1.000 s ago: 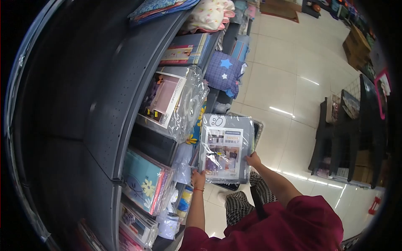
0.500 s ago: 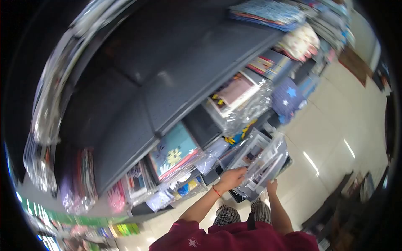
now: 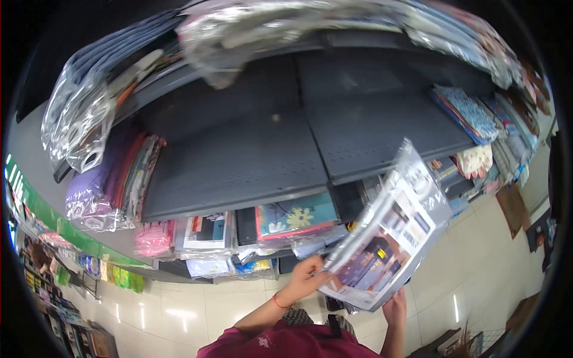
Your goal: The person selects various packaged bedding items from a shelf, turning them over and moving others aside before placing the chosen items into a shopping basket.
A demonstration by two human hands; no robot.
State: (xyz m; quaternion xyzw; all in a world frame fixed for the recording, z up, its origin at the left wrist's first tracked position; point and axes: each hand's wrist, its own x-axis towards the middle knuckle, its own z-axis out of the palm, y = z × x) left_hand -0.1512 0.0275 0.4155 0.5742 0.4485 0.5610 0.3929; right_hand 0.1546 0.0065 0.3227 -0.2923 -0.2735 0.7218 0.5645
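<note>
Package [image 3: 385,244]: lifted higher, now four o'clock
My left hand [image 3: 305,279]: pinching its edge
My right hand [image 3: 394,309]: touching—can't tell whether pinching
Risk: slick plastic slips

The one view comes from a camera on the person's head, which looks forward and down. The maroon shirt [image 3: 298,345] is near, at the bottom edge of the frame. The left hand [image 3: 305,279], the right hand [image 3: 394,307] and the plastic packet [image 3: 382,244] come lower centre to right. The dark shelf [image 3: 233,161] is seen from above, across the middle, and the wide lens bends it.
</note>
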